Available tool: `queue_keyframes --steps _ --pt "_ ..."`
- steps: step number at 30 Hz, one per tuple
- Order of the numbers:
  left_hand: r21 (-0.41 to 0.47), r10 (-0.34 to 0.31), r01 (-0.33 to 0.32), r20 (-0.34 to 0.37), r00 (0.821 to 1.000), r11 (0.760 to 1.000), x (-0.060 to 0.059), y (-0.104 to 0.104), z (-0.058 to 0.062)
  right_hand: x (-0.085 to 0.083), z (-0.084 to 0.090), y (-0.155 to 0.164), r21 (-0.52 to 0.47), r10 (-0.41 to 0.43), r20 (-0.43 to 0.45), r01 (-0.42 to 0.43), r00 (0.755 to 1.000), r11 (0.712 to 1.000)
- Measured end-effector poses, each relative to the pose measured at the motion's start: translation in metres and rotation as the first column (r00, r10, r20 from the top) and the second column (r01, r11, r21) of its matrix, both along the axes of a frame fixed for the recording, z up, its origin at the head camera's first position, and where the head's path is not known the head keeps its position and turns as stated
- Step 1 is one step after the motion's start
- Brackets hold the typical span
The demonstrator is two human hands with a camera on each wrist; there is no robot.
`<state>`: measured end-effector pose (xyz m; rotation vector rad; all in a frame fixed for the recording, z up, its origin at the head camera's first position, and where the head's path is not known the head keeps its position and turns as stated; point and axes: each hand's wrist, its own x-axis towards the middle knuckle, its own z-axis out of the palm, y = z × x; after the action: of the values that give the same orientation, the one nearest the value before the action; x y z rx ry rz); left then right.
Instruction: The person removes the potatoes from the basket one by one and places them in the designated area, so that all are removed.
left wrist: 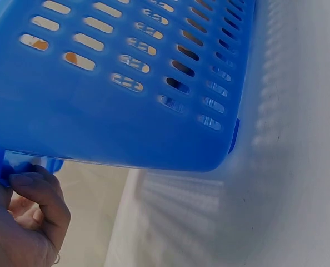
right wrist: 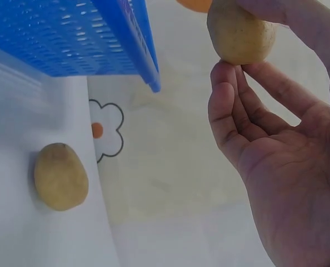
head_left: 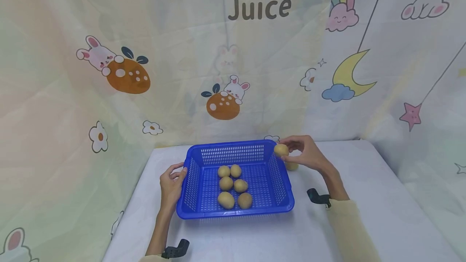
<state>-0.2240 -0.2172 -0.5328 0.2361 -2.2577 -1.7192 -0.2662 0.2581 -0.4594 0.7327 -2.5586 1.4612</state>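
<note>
A blue slotted plastic basket (head_left: 284, 181) stands on the white table, with several small potatoes (head_left: 233, 185) lying on its floor. My right hand (head_left: 303, 153) pinches one potato (head_left: 281, 150) in its fingertips just above the basket's far right corner. The right wrist view shows that potato (right wrist: 240, 33) held between thumb and fingers. Another potato (head_left: 292, 166) lies on the table just outside the basket's right wall, under my right hand. My left hand (head_left: 172, 181) grips the basket's left rim; in the left wrist view its curled fingers (left wrist: 40, 200) hook the blue edge (left wrist: 4, 164).
The white table (head_left: 364, 197) runs out to the right and front of the basket. A printed curtain (head_left: 233, 51) with rabbits and the word Juice hangs close behind and at both sides. The loose potato (right wrist: 60, 176) lies near the table's back edge.
</note>
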Motion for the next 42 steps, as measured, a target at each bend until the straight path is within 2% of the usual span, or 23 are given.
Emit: queue_keyframes --steps 22,42 --pt "-0.02 -0.002 0.002 0.005 1.0 1.0 -0.001 0.002 0.0 0.004 -0.022 0.038 0.014 -0.118 -0.014 0.118 0.993 0.993" --pt "-0.021 0.01 -0.01 0.007 1.0 1.0 -0.001 0.0 -0.002 0.005 -0.038 0.055 -0.011 -0.153 -0.006 0.153 0.988 0.988"
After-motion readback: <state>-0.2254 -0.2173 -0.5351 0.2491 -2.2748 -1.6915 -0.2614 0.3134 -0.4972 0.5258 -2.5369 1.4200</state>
